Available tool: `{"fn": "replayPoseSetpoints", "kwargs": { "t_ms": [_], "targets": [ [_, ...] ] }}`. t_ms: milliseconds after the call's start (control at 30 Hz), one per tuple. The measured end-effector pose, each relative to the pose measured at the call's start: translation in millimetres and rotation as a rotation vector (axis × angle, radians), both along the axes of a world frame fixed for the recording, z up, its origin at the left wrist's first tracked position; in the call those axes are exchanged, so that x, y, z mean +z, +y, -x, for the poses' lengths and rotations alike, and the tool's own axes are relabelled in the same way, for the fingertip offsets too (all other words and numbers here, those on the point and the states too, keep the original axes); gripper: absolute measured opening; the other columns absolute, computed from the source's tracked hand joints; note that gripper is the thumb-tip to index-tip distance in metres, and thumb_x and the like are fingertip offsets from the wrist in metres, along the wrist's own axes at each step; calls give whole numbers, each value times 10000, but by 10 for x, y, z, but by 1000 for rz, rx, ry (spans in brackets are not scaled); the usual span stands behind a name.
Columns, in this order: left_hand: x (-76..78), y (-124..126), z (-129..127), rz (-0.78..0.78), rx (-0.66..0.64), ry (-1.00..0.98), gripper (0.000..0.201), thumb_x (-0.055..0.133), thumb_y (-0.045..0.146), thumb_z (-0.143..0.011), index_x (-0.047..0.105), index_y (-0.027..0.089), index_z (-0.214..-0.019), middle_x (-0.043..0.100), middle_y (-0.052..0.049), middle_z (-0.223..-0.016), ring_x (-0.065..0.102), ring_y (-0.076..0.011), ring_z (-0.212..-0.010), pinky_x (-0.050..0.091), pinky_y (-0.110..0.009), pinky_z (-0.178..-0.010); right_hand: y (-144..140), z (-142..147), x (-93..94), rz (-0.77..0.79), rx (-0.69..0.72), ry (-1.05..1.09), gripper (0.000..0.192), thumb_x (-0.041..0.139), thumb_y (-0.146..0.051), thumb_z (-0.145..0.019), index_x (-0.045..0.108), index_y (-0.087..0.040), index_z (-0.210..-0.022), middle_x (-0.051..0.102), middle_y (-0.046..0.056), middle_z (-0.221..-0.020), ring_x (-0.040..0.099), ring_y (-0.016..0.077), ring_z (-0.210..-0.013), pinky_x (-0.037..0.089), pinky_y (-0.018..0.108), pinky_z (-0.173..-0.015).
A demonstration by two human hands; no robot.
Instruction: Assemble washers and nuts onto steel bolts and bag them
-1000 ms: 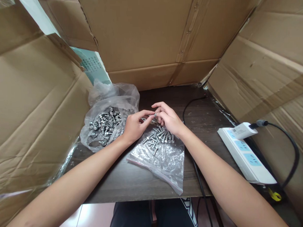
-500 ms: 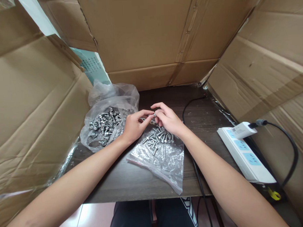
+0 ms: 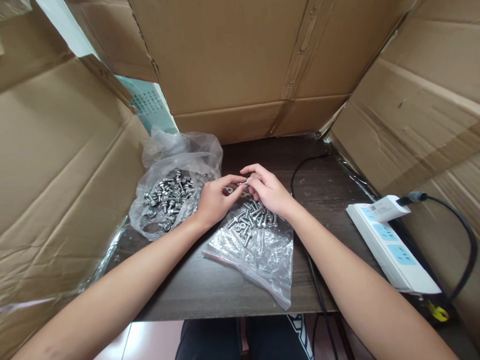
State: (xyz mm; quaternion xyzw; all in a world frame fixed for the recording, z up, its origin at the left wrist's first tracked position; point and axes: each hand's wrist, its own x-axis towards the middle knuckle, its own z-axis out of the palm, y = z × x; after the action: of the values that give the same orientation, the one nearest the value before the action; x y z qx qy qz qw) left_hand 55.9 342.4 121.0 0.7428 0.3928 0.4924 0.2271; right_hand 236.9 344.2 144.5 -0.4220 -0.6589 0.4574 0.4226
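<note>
Pinching one small metal bolt (image 3: 243, 185) between left hand (image 3: 215, 201) and right hand (image 3: 269, 192), both grips closed on it, at 12 o'clock of the flat bag (image 3: 255, 247). Probably light, rigid, slippery; best held at head and shank.

Shiny metal bolts (image 3: 252, 217), crinkled clear plastic bag (image 3: 262, 255), matt dark wood table (image 3: 212, 283)

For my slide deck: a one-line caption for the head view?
Left hand and right hand pinch a small bolt above loose bolts on a plastic bag.
</note>
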Motion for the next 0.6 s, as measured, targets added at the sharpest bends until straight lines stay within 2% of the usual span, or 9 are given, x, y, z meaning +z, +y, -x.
{"fn": "replayPoseSetpoints", "kwargs": {
  "t_ms": [167, 333, 500, 600],
  "targets": [
    [7, -8, -2, -7, 7, -5, 143, 735, 213, -930, 805, 205, -1054, 837, -24, -938, 771, -144, -760, 574, -207, -642, 11, 1, -31, -11, -13, -9, 279, 482, -372, -949, 594, -212, -1148, 507, -48, -686, 490, 138, -596, 395, 276, -555],
    [20, -18, -5, 3, 34, -12, 131, 742, 242, -933, 804, 211, -1044, 835, -21, -943, 771, -145, -754, 569, -208, -628, 21, -23, -32, -122, -31, -33, 454, 606, -239, -782, 557, -228, -1233, 574, -1, -957, 544, 133, -720, 443, 281, -636],
    [27, -27, 2, -10, 18, -3, 131, 726, 243, -944, 806, 216, -1044, 836, -12, -939, 768, -140, -754, 572, -206, -646, 13, -8, -24, -51, -8, -11, 341, 576, -356, -898, 544, -227, -1212, 570, -20, -839, 538, 145, -671, 435, 283, -594],
    [22, -27, 5, -20, 10, 7, 134, 721, 247, -947, 809, 221, -1044, 838, -14, -942, 778, -151, -789, 585, -216, -676, 7, 9, -30, -37, 22, 23, 325, 575, -369, -914, 538, -229, -1205, 556, -31, -821, 527, 134, -639, 432, 274, -570]
  ]
}}
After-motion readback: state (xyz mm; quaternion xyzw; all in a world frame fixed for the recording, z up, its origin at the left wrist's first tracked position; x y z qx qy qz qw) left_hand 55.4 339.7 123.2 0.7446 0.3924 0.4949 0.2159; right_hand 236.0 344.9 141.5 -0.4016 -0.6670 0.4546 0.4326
